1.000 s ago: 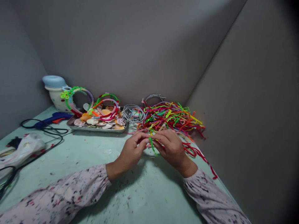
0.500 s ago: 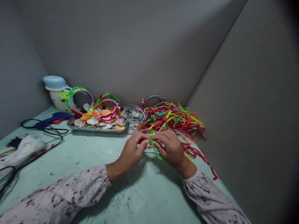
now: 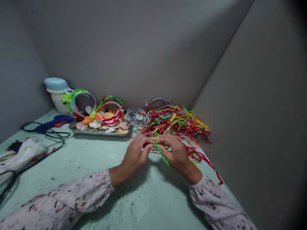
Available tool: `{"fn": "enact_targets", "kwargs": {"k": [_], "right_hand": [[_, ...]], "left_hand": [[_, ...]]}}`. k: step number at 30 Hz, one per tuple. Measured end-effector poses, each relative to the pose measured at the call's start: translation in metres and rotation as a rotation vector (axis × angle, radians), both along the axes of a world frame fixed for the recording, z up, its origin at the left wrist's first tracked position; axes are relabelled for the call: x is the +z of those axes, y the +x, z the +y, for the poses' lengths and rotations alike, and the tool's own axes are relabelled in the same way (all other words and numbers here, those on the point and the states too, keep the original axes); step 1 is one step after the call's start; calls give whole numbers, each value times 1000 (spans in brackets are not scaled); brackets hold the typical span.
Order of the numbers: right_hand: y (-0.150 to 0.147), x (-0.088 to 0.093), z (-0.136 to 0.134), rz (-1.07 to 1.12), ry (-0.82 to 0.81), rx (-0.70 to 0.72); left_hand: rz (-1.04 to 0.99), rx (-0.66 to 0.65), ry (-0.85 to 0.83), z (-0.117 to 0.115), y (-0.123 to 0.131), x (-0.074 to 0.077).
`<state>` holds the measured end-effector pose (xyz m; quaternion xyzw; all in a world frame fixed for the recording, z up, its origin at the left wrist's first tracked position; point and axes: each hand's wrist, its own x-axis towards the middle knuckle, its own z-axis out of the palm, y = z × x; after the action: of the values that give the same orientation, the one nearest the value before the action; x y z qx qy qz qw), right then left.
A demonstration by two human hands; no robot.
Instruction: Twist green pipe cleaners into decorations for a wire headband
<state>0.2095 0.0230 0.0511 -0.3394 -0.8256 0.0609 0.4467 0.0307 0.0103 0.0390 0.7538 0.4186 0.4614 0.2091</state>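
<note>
My left hand (image 3: 136, 151) and my right hand (image 3: 176, 153) meet above the table, fingertips pinched close together. Between them is a green pipe cleaner (image 3: 161, 154), whose free end slants down to the right below the right fingertips. Both hands are closed on it. Their fingers partly hide whatever else lies at the pinch. Just behind the hands spreads a tangled heap of coloured pipe cleaners (image 3: 177, 119), with red strands trailing to the right.
A metal tray (image 3: 103, 133) of shells bears pipe-cleaner-wrapped rings (image 3: 119, 111). Coiled grey wire (image 3: 137, 117) lies beside it. Leftward are a lidded jar (image 3: 59, 99), a blue glue gun (image 3: 54, 123), a black cable (image 3: 63, 140) and a white plastic bag (image 3: 28, 150). Walls enclose the table.
The green pipe cleaner's free end has swung slightly down and to the right. My fingers have shifted a little; both hands stay in nearly the same place.
</note>
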Motion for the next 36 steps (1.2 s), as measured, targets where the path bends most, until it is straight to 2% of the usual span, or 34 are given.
{"fn": "enact_targets", "kwargs": {"k": [9, 17, 25, 36], "right_hand": [[-1, 1, -3, 41, -142, 11], [-1, 0, 1, 10, -145, 21], [-1, 1, -1, -43, -88, 7], [-6, 3, -7, 22, -214, 3]], "left_hand": [[73, 13, 123, -1, -2, -5], [54, 42, 51, 1, -1, -8], [60, 61, 57, 1, -2, -11], [64, 59, 88, -2, -3, -14]]}}
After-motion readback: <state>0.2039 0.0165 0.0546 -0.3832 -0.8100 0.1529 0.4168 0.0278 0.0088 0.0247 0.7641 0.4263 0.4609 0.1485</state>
